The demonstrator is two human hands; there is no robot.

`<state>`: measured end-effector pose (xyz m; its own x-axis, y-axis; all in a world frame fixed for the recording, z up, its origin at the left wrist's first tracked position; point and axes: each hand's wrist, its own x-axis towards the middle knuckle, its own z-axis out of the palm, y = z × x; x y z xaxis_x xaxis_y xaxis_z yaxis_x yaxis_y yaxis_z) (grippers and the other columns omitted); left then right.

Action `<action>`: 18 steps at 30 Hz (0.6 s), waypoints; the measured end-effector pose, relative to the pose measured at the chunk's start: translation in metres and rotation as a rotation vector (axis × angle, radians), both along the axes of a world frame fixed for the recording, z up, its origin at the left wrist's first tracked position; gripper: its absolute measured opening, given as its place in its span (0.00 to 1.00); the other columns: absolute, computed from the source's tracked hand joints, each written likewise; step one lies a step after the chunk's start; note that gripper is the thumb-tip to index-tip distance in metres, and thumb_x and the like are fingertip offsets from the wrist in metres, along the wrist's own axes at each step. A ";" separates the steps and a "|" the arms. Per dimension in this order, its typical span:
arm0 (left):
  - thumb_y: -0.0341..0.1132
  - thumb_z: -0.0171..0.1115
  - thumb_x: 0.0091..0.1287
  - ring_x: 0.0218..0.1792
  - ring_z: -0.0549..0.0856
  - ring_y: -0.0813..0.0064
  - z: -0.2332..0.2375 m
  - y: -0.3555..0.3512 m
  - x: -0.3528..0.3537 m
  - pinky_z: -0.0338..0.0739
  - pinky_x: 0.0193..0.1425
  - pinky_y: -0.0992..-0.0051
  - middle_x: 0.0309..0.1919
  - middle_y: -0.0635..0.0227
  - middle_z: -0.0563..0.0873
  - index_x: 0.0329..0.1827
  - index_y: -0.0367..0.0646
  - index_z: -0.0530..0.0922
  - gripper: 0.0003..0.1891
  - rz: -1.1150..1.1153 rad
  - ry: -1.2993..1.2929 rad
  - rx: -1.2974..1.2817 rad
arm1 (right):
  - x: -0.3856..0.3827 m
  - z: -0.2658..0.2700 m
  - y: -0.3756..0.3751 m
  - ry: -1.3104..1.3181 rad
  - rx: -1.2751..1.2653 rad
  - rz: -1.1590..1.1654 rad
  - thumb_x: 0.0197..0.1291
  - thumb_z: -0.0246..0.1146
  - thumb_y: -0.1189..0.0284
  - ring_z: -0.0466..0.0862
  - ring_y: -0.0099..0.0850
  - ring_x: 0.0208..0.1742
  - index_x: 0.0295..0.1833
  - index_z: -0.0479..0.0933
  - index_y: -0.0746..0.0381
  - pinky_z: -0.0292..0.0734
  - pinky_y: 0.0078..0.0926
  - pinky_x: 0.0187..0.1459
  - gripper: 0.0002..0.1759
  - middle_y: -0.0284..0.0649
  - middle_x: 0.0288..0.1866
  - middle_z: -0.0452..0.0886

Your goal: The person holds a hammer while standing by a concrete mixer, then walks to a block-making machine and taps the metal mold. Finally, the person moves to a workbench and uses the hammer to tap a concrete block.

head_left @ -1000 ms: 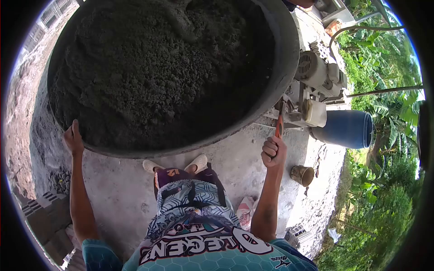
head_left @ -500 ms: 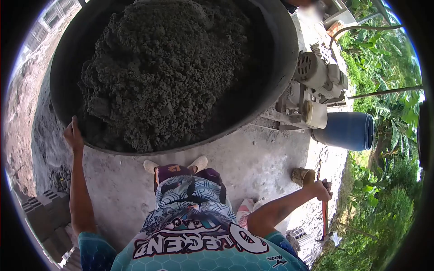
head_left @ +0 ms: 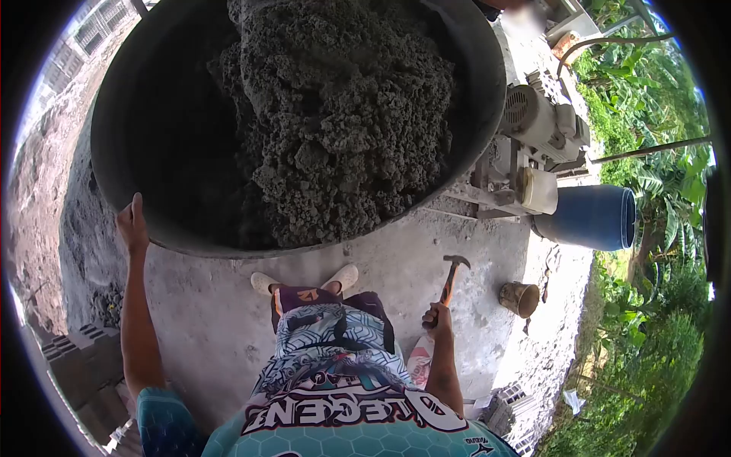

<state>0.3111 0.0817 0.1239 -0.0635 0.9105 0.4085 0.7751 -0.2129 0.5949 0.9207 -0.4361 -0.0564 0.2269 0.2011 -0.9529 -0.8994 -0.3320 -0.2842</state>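
Note:
My left hand (head_left: pixel 133 223) grips the near-left rim of a big round metal mixing drum (head_left: pixel 164 145), thumb up, the other fingers mostly hidden behind the edge. Inside the drum a heap of grey, crumbly concrete mix (head_left: pixel 343 122) lies toward the right, leaving dark wall bare on the left. A claw hammer (head_left: pixel 448 280) stands out from my closed right hand (head_left: pixel 438 317), its dark head raised toward the drum. That hammer head is apart from the rim, above the concrete floor.
A motor and machine frame (head_left: pixel 529 114) sit right of the drum, with a blue barrel (head_left: pixel 585 218) lying beyond. A dirty bucket (head_left: pixel 519 299) is on the floor at right. Hollow blocks (head_left: pixel 80 343) are stacked at lower left. Plants line the right side.
My right hand has swung the hammer from far out at the right, head down, in toward the drum, head up. The mix has shifted rightward in the drum; my left hand stays on the rim.

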 end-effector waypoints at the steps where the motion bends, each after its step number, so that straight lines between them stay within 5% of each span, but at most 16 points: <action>1: 0.51 0.56 0.77 0.18 0.55 0.86 0.001 -0.001 0.001 0.47 0.24 0.68 0.13 0.75 0.55 0.16 0.42 0.60 0.32 -0.004 -0.019 -0.034 | -0.010 -0.031 -0.025 0.077 -0.042 -0.045 0.59 0.60 0.70 0.66 0.22 0.13 0.20 0.59 0.47 0.51 0.23 0.15 0.20 0.23 0.14 0.61; 4: 0.53 0.55 0.77 0.20 0.55 0.85 0.004 -0.002 0.003 0.47 0.24 0.68 0.15 0.75 0.53 0.17 0.42 0.58 0.32 -0.012 -0.024 -0.071 | -0.061 -0.089 -0.124 0.044 -0.184 -0.021 0.56 0.63 0.77 0.77 0.28 0.21 0.30 0.76 0.57 0.69 0.29 0.23 0.04 0.32 0.19 0.73; 9: 0.53 0.59 0.73 0.21 0.59 0.85 0.010 0.000 -0.003 0.50 0.23 0.65 0.16 0.69 0.53 0.18 0.39 0.58 0.33 0.035 -0.024 -0.031 | -0.105 -0.056 -0.122 -0.017 -0.351 0.486 0.57 0.63 0.74 0.76 0.29 0.20 0.29 0.76 0.57 0.69 0.30 0.23 0.05 0.33 0.19 0.74; 18: 0.53 0.58 0.72 0.15 0.60 0.73 0.042 -0.014 0.015 0.53 0.24 0.60 0.12 0.62 0.57 0.15 0.37 0.63 0.32 0.045 0.160 -0.115 | -0.095 -0.044 -0.092 -0.034 -0.251 0.653 0.59 0.65 0.69 0.74 0.32 0.17 0.29 0.76 0.59 0.68 0.31 0.23 0.09 0.36 0.17 0.74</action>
<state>0.3261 0.0673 0.1655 -0.0478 0.9495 0.3102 0.8691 -0.1135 0.4814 0.8260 -0.5281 -0.1001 0.1654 0.0812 -0.9829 -0.4858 -0.8606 -0.1528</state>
